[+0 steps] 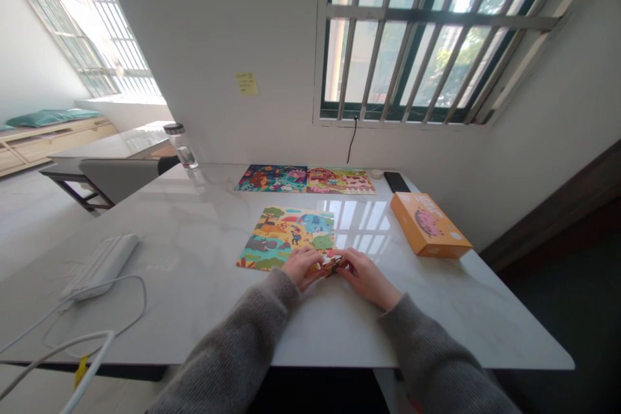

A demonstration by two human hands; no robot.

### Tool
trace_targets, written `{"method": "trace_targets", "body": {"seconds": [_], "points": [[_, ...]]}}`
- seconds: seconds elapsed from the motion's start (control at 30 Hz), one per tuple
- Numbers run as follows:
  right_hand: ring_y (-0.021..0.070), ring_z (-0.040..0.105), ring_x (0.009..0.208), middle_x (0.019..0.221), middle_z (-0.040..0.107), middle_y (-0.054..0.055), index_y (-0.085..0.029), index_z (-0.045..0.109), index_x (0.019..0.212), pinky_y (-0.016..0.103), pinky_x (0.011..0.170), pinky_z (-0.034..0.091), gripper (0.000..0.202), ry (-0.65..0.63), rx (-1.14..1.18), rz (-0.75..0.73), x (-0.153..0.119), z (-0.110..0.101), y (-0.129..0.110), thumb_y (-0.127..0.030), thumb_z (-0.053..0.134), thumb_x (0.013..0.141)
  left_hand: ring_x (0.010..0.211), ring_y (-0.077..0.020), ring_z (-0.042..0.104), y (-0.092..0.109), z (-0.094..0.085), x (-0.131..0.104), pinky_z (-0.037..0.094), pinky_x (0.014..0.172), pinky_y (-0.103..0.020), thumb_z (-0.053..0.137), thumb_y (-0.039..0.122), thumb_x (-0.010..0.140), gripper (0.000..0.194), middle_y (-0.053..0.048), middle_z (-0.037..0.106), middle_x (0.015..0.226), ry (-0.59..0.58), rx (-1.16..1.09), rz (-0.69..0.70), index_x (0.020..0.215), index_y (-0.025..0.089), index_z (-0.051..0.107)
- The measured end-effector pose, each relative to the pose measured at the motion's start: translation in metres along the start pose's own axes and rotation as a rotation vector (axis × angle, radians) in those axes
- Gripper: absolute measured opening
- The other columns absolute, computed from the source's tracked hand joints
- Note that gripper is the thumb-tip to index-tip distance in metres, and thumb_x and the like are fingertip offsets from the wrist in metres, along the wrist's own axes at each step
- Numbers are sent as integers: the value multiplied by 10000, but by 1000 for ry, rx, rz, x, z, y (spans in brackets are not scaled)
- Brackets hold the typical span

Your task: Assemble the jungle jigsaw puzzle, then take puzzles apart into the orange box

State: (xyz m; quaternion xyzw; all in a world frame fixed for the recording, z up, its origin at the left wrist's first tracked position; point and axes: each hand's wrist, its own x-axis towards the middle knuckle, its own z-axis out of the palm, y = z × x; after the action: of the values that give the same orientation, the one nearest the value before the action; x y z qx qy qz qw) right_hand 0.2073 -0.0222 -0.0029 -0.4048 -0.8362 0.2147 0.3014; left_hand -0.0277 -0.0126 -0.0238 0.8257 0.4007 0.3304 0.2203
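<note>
An animal-picture jigsaw puzzle [286, 229] lies flat on the white table, showing an elephant, a hippo and trees. At its lower right corner, a small dark-and-red patterned puzzle piece [334, 263] is held between my two hands, slightly tilted. My left hand [301, 267] is closed, its fingers over the puzzle's lower edge and its fingertips at the piece's left side. From the right, my right hand [359, 273] pinches the same piece between thumb and fingers. The fingers partly cover the piece and the puzzle corner, so whether the piece touches the puzzle cannot be told.
Two more picture puzzles [272, 178] [341, 181] lie side by side at the wall. An orange box [429, 225] and a black phone [396, 182] are on the right. On the left are a water bottle [182, 147] and a white power strip [104, 265] with cables.
</note>
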Motion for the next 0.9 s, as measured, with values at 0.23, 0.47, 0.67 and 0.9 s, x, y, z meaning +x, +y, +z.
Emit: {"method": "trace_targets", "body": {"seconds": [0.23, 0.47, 0.67, 0.9], "points": [[190, 578, 874, 960, 555, 40, -213, 570, 957, 312, 786, 484, 87, -7, 70, 3, 4, 7, -12, -170, 495, 949, 647, -185, 510, 0, 4, -1, 371, 752, -332, 610, 307, 852, 163, 16, 564, 672, -74, 54, -48, 989, 220, 618], [214, 596, 1017, 1093, 613, 74, -228, 556, 1235, 367, 916, 491, 287, -36, 224, -16, 6, 3, -21, -197, 465, 964, 696, -199, 544, 9, -2, -4, 383, 775, -333, 620, 299, 810, 109, -19, 628, 757, -38, 27, -78, 876, 214, 600], [194, 587, 851, 1006, 659, 68, -205, 594, 1219, 358, 823, 498, 293, 58, 87, 17, 41, -3, 3, -229, 433, 975, 643, -187, 509, 6, -30, -10, 404, 667, -298, 672, 339, 744, 176, 1, 568, 657, 172, -54, -249, 854, 212, 618], [311, 520, 1127, 1166, 617, 137, -213, 546, 1365, 453, 987, 431, 613, -69, -282, -58, 84, 23, 9, -316, 760, 799, 585, -173, 516, -19, -43, -9, 389, 620, -289, 718, 365, 687, 255, 15, 568, 622, 326, -152, -423, 853, 202, 611]]}}
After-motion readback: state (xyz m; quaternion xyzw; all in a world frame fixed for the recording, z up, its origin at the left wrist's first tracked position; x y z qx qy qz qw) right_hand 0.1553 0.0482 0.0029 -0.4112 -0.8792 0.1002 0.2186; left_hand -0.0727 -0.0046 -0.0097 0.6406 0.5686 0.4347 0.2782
